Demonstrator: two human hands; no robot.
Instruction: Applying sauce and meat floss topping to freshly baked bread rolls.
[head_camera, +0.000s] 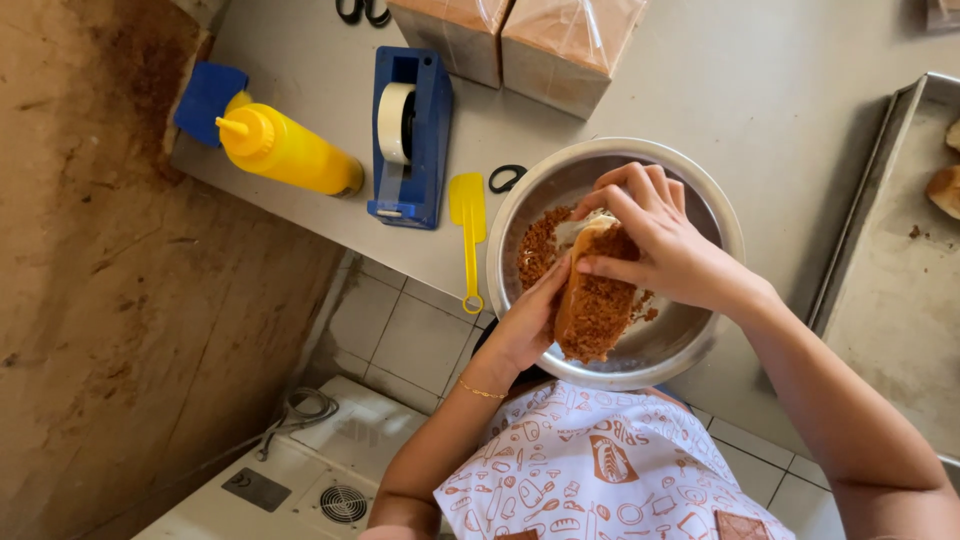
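A long bread roll coated in brown crumbs is held over a round metal bowl that holds more brown crumbs. My left hand supports the roll from its left side and underneath. My right hand rests on top of the roll, fingers curled over its crumbed upper end. The far tip of the roll shows a pale filling under my right fingers.
On the grey counter lie a yellow spatula, a blue tape dispenser, a yellow squeeze bottle, a black ring and two bagged loaves. A metal tray with bread pieces stands at right. Tiled floor lies below.
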